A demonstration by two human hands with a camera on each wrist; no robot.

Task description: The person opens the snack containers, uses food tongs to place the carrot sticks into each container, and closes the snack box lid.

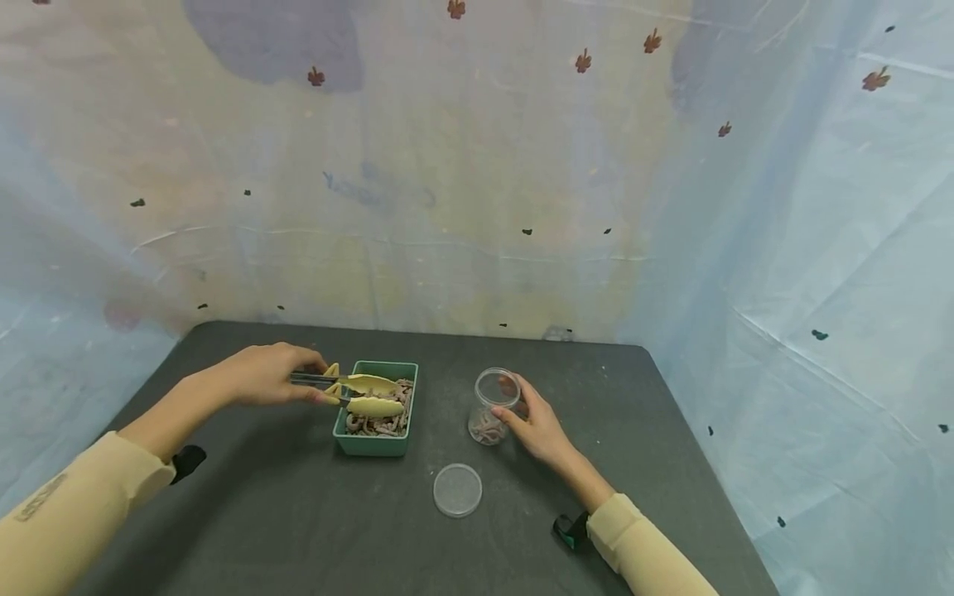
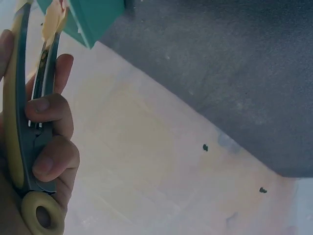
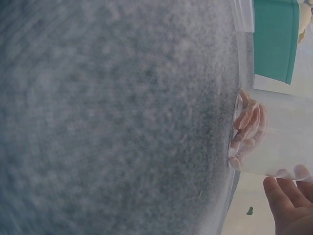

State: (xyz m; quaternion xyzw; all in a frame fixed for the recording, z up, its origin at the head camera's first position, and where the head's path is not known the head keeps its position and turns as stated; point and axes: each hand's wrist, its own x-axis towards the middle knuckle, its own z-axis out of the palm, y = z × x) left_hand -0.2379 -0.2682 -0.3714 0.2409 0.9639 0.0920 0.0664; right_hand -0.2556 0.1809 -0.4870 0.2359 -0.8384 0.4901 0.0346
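Observation:
My left hand [image 1: 272, 377] grips a pair of tongs [image 2: 17, 103] with yellow tips and dark, yellow-edged handles. In the head view the two tong tips are apart, over a green rectangular box [image 1: 373, 447]. Inside that box lie many curled, brownish-pink strips [image 1: 378, 425], of a kind I cannot tell. To the right, my right hand [image 1: 542, 426] holds an uncapped clear jar [image 1: 477, 411] around its side. The jar stands upright on the table, and several similar strips [image 3: 249, 125] rest on its bottom. Whether the tong tips pinch a strip is unclear.
A round clear lid [image 1: 458, 490] lies flat on the dark table [image 1: 313, 530], in front of the box and jar. Behind the table hangs a pale plastic sheet [image 1: 447, 273] with small dark and brown marks, and bluish sheeting [image 1: 842, 348] covers the right side.

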